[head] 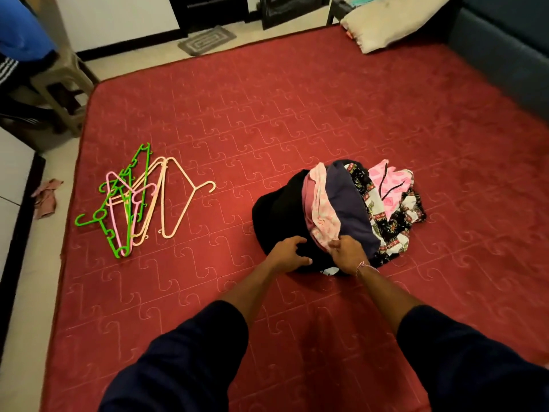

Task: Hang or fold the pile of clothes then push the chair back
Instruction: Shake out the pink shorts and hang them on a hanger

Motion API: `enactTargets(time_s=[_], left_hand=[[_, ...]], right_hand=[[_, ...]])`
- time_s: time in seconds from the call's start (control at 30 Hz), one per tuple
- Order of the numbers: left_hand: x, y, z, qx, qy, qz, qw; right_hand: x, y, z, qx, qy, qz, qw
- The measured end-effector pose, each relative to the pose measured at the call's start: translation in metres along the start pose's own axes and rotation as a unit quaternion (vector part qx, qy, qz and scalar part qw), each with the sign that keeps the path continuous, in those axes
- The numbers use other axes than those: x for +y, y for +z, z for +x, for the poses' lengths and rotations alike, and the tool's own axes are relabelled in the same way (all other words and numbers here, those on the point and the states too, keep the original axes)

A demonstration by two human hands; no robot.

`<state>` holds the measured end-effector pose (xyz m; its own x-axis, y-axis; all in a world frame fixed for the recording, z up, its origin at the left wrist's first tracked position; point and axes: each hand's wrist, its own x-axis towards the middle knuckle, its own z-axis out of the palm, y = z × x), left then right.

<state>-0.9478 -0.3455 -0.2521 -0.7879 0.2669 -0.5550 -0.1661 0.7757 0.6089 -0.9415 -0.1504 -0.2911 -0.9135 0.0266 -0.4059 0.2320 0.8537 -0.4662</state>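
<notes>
A pile of clothes [341, 209] lies on a red mattress [267, 120]: a black garment at the left, pink and navy pieces in the middle, patterned fabric at the right. My left hand [289, 252] rests on the black garment at the pile's near edge, fingers curled over the cloth. My right hand [347, 252] pinches the pink and navy fabric at the pile's front. A heap of green, pink and cream hangers [133, 203] lies on the mattress to the left. A beige plastic chair [59, 75] stands at the far left corner.
A person in blue sits on the chair at the top left. A cream pillow [392, 22] lies at the mattress's far right corner beside a dark blue sofa [505, 49]. A crumpled cloth [46, 197] lies on the floor at the left. A grey mat [206, 40] lies beyond the mattress.
</notes>
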Motion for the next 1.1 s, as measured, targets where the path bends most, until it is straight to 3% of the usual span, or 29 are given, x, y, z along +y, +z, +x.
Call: enactTargets(time_s=[0.1,0.23,0.37,0.57,0.67,0.8,0.9,1.0,1.1], left_hand=[[0.009,0.006,0.006,-0.01,0.01,0.023,1.0],[0.019,0.01,0.01,-0.018,0.02,0.035,0.999],[0.031,0.006,0.013,-0.013,0.038,0.033,0.999],[0.05,-0.001,0.015,0.01,0.042,0.027,0.999],[0.064,-0.004,0.007,0.066,0.054,-0.049,0.995],[0.084,-0.021,-0.001,0.199,0.07,-0.134,0.968],[0.09,-0.045,-0.007,0.201,0.088,-0.158,0.963],[0.094,-0.068,-0.017,0.197,0.101,-0.18,0.958],[0.104,-0.091,-0.028,0.212,0.107,-0.215,0.947]], right_hand=[[0.005,0.002,0.005,0.007,0.02,0.023,1.0],[0.003,-0.006,0.009,0.1,0.071,0.133,0.983],[-0.016,-0.028,0.009,0.122,0.064,0.222,0.965],[-0.056,-0.07,0.009,0.075,0.033,0.459,0.885],[-0.083,-0.092,0.006,0.068,0.012,0.529,0.846],[-0.108,-0.123,-0.006,0.043,-0.021,0.589,0.806],[-0.112,-0.135,-0.012,0.044,-0.04,0.625,0.778],[-0.114,-0.141,-0.016,0.06,-0.056,0.621,0.78],[-0.119,-0.148,-0.024,0.057,-0.096,0.578,0.809]])
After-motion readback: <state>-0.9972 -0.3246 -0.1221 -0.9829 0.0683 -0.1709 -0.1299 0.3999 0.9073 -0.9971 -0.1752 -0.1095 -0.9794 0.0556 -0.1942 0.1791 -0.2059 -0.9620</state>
